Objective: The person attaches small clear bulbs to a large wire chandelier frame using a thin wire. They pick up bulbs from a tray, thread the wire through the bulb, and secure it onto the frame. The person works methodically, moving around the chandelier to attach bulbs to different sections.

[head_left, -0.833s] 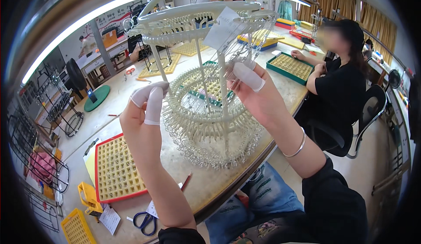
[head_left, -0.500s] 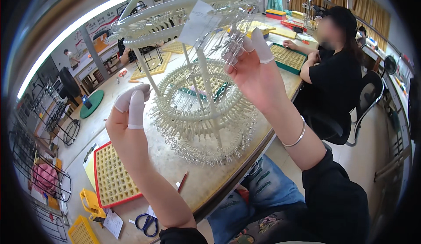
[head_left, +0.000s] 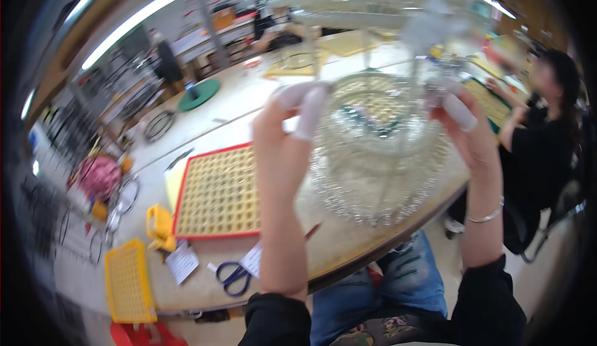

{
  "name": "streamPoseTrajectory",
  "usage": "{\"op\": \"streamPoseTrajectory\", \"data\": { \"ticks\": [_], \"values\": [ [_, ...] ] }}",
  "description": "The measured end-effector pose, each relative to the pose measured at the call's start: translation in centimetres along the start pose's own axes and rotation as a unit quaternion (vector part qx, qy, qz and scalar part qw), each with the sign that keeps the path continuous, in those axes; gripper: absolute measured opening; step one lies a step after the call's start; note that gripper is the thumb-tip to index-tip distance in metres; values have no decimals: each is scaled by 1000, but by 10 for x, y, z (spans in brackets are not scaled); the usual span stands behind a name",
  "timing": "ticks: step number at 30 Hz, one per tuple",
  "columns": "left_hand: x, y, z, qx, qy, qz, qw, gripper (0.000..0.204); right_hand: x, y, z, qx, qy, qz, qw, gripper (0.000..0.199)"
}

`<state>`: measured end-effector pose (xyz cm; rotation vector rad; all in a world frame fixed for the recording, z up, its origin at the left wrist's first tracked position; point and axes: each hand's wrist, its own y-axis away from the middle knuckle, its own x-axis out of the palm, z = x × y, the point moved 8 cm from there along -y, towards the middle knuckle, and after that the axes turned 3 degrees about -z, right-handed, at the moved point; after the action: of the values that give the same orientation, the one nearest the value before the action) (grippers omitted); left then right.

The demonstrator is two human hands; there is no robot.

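Observation:
A round, cream-coloured rack (head_left: 348, 18) with stacked rings and upright posts stands before me on the table. Shiny small metal pieces hang densely around its lower rings. White finger covers are on both my hands. At the rack's left side my left hand (head_left: 287, 122) is raised, thumb and fingers pinched together; what lies between them is hidden. My right hand (head_left: 471, 122) is at the rack's right side, its fingers closed on a cluster of shiny metal pieces (head_left: 444, 71), blurred by motion. Above that cluster, a white paper tag (head_left: 426, 29) hangs on the rack.
Left of the rack lies a red-rimmed tray (head_left: 217, 236) with small compartments. Near it are dark-handled scissors (head_left: 234, 279), a paper slip (head_left: 182, 262), a yellow holder (head_left: 160, 226) and a yellow tray (head_left: 129, 281). A green disc (head_left: 200, 95) lies farther off. A co-worker (head_left: 547, 125) sits at right.
The view has swung left, so the rack and my right hand appear farther right. My left hand now overlaps the rack's left edge. Both hands stay pinched.

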<state>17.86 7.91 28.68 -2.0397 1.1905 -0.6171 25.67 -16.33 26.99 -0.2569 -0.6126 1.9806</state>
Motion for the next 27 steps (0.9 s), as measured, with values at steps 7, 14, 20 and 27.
{"op": "streamPoseTrajectory", "data": {
  "ticks": [7, 14, 20, 27],
  "values": [
    [-3, 3, 2, -6, -9, 27, 1000, 18, 34, 8, -8, 24, 306, 82, 948, 26],
    [4, 2, 0, 5, -48, 33, 998, 18, 44, 11, -6, 10, 437, 107, 893, 28],
    [8, 0, 1, 11, -57, 42, 997, 18, 43, 12, -10, -6, 417, 121, 901, 28],
    [8, 1, 4, 4, -66, 33, 997, 17, 50, 13, -4, -74, 425, 118, 894, 27]
  ]
}}
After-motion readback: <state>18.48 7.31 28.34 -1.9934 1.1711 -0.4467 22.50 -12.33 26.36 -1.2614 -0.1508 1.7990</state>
